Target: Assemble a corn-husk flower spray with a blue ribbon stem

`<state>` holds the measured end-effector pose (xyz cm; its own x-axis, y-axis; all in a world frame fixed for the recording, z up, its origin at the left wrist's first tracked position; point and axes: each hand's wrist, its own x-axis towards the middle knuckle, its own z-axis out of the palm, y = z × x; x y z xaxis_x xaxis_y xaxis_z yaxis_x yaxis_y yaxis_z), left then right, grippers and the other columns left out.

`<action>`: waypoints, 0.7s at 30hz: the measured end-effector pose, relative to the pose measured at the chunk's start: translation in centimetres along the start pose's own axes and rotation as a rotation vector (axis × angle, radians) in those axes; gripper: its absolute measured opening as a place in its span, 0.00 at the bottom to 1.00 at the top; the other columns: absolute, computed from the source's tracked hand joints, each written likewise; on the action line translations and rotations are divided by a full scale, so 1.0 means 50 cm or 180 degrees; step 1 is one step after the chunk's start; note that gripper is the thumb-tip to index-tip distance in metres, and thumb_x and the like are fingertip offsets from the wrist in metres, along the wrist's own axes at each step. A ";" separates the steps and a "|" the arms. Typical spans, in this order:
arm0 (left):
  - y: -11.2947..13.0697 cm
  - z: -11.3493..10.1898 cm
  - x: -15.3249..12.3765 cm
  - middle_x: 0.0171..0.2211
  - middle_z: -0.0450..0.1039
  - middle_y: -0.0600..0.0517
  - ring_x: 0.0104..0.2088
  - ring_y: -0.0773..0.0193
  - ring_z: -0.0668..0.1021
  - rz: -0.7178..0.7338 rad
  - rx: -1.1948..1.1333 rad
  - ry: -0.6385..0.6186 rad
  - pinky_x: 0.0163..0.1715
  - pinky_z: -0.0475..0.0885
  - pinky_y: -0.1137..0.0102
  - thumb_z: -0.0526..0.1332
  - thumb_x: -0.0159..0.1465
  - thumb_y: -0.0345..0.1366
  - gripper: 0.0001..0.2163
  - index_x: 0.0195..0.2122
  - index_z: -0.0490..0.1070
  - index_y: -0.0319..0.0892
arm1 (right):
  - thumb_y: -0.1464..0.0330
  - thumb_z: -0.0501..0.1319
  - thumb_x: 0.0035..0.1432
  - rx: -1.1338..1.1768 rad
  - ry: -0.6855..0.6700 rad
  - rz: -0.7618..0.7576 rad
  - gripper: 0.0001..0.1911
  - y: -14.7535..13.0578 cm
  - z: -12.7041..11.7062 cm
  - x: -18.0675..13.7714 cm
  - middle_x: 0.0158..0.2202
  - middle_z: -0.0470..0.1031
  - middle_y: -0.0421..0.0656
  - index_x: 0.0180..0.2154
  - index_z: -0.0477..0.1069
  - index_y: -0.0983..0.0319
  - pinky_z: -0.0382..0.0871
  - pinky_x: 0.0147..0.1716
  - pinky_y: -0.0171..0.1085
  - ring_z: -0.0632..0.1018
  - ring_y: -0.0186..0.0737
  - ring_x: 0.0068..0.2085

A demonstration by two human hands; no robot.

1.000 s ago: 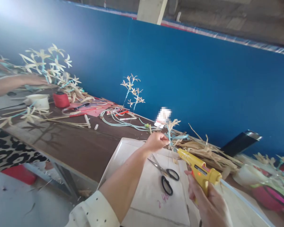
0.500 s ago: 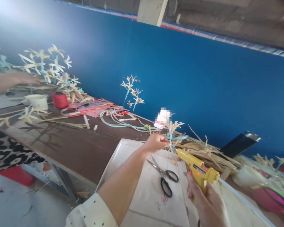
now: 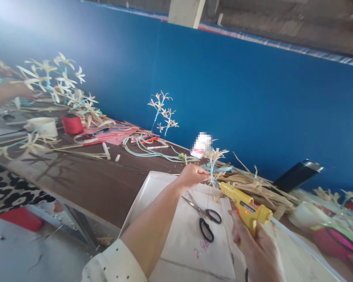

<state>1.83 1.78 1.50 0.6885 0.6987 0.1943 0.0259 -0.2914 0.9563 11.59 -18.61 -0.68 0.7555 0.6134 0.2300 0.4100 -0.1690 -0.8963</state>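
Observation:
My left hand [image 3: 191,175] is closed in a pinch on the stem of a small straw flower sprig [image 3: 215,158] wrapped in light blue tape, held upright above a white board [image 3: 176,235]. My right hand [image 3: 254,250] grips a yellow hot glue gun [image 3: 244,203], its nozzle touching the sprig's stem just below my left fingers. A glue stick trails out the gun's back. Black-handled scissors [image 3: 204,219] lie open on the board beneath both hands.
A pile of dried straw [image 3: 259,190] and a black cylinder [image 3: 297,177] lie behind the board. Along the brown table [image 3: 85,176] are a red thread spool [image 3: 72,123], a white tape roll [image 3: 42,126], blue cords and finished flower sprigs [image 3: 163,113]. Another person's arm [image 3: 2,94] reaches in at far left.
The glue gun's nozzle has crept slightly up and left toward the sprig's stem. The other person's arm at far left has shifted upward. My left hand keeps its pinch.

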 end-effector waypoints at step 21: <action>-0.004 0.002 0.006 0.27 0.75 0.51 0.28 0.68 0.72 0.0067 -0.0139 -0.0055 0.31 0.65 0.75 0.64 0.49 0.47 0.18 0.33 0.77 0.36 | 0.48 0.62 0.47 0.0093 -0.0131 0.0060 0.24 -0.012 0.003 -0.001 0.16 0.64 0.38 0.18 0.60 0.59 0.61 0.21 0.34 0.67 0.34 0.21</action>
<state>2.08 1.97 1.35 0.7011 0.6811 0.2111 -0.0203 -0.2769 0.9607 11.24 -18.40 -0.21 0.7410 0.6417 0.1978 0.3804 -0.1586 -0.9111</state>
